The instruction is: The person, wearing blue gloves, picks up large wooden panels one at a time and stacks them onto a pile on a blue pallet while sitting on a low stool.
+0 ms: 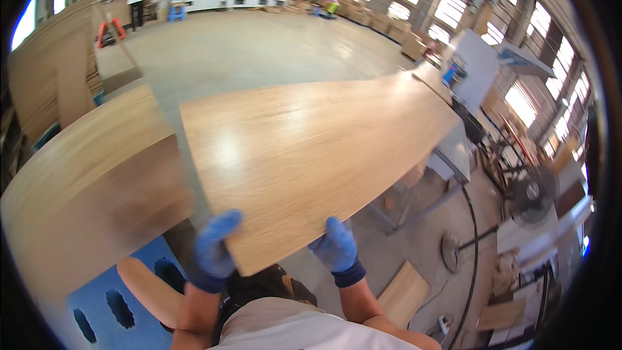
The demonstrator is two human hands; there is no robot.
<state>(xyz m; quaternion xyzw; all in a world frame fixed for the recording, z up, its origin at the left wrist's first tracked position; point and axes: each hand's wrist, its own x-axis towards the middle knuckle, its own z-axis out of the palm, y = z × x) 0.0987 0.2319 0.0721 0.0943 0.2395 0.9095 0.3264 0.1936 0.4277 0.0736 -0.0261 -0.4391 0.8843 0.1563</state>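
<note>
I hold a long light wooden board [311,149] by its near end, flat and level, reaching away toward a machine at the right. My left hand [214,249] in a blue glove grips the near left corner, thumb on top. My right hand [337,246], also in a blue glove, grips the near edge further right. Both forearms come in from the lower edge.
A tall stack of similar boards [91,175] stands at my left on a blue pallet [123,304]. A white machine [473,71] is at the right, with a fan [534,194], cables and wood offcuts [403,293] on the floor. Two people stand far back by more stacks.
</note>
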